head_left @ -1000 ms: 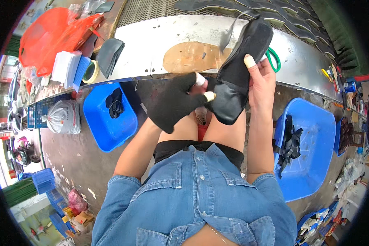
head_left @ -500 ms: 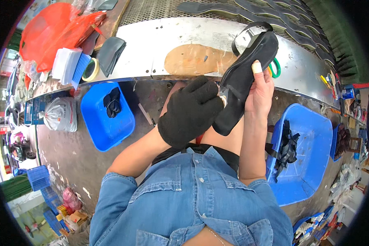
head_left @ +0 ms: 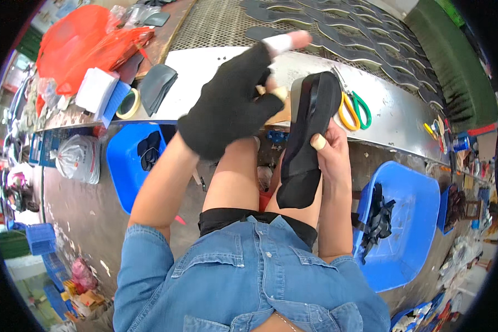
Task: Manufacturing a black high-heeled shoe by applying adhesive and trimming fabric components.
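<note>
Left hand [head_left: 232, 99] now off black shoe [head_left: 309, 133], spread, mostly hiding cardboard [head_left: 283, 114]; right hand [head_left: 334, 149] pinching shoe beside scissors [head_left: 348, 95].

Your left hand [head_left: 232, 100] can pass over the metal counter [head_left: 186, 65] between itself and the dark sheets [head_left: 158, 89]. On your right, scissors [head_left: 354, 100] block the way just beside the black shoe piece [head_left: 309, 130]; beyond them, you have room.

You wear a short-sleeved blue denim shirt [head_left: 254, 282] with flapped pockets [head_left: 208, 261] and pale buttons [head_left: 269, 255] at six o'clock, a thin chain [head_left: 285, 321], black shorts [head_left: 222, 219], a black open-fingered glove [head_left: 213, 124] on your left hand [head_left: 232, 99] toward eleven, white finger wrapping [head_left: 278, 44] near twelve, and a cream thumb cover [head_left: 317, 142] on your right hand [head_left: 333, 152] near three.
</note>
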Demonstrator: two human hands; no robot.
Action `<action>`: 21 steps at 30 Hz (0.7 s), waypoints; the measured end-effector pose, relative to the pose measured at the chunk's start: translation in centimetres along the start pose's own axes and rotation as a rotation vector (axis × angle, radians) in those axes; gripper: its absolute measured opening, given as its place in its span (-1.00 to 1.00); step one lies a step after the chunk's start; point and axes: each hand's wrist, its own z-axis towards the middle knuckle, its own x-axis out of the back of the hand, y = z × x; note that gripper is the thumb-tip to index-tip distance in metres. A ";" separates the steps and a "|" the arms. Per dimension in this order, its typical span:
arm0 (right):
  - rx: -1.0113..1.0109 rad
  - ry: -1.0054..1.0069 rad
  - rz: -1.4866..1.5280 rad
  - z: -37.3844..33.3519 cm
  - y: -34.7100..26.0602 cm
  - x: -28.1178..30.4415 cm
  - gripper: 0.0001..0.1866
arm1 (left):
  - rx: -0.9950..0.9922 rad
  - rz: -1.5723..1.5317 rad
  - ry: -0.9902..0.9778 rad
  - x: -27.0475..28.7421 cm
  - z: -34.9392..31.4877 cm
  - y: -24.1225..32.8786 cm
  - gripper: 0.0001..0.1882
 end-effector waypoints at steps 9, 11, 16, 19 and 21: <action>-0.274 -0.274 -0.096 -0.4 -1.5 1.1 -0.45 | 0.541 0.024 -0.608 0.7 5.3 -4.3 -0.45; -0.278 -0.271 -0.107 -0.2 -2.1 1.1 -0.46 | 0.520 -0.155 -0.656 0.3 5.1 -5.1 -0.46; -0.304 -0.183 -0.225 0.1 -3.0 0.3 -0.49 | 0.456 -0.550 -0.274 -1.8 4.0 -6.8 -0.57; -0.203 0.098 -0.249 0.0 -2.1 -0.1 -0.56 | 0.653 -0.827 -0.144 -1.3 2.9 -8.7 -0.41; -0.146 0.208 -0.223 0.4 -1.8 -1.2 -0.54 | 0.540 -0.590 -0.156 -3.2 0.2 -9.6 -0.34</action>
